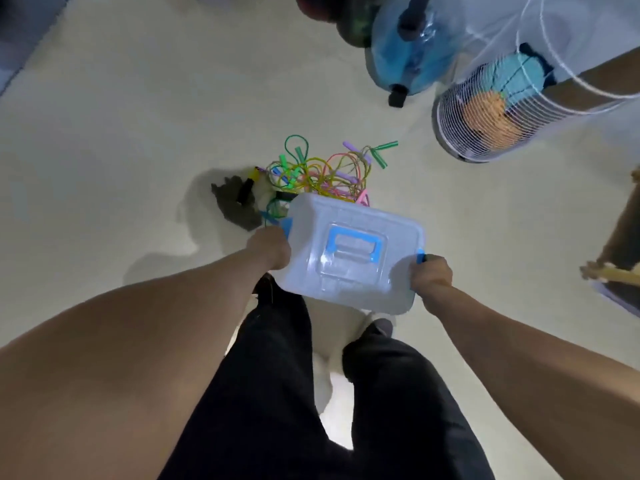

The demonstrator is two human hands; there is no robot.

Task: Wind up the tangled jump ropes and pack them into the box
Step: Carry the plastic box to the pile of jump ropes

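The person stands holding the lidded clear box (353,252) off the floor, left hand (270,249) and right hand (431,273) each curled around an end, just this side of the tangled jump ropes (322,174) heaped on the floor.

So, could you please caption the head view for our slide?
Both hands, left and right, carry the lidded box toward tangled jump ropes.

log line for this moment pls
phase: carrying box | box: lid on, held above floor | left hand: grips box end | right hand: grips other end | ropes: tangled on floor
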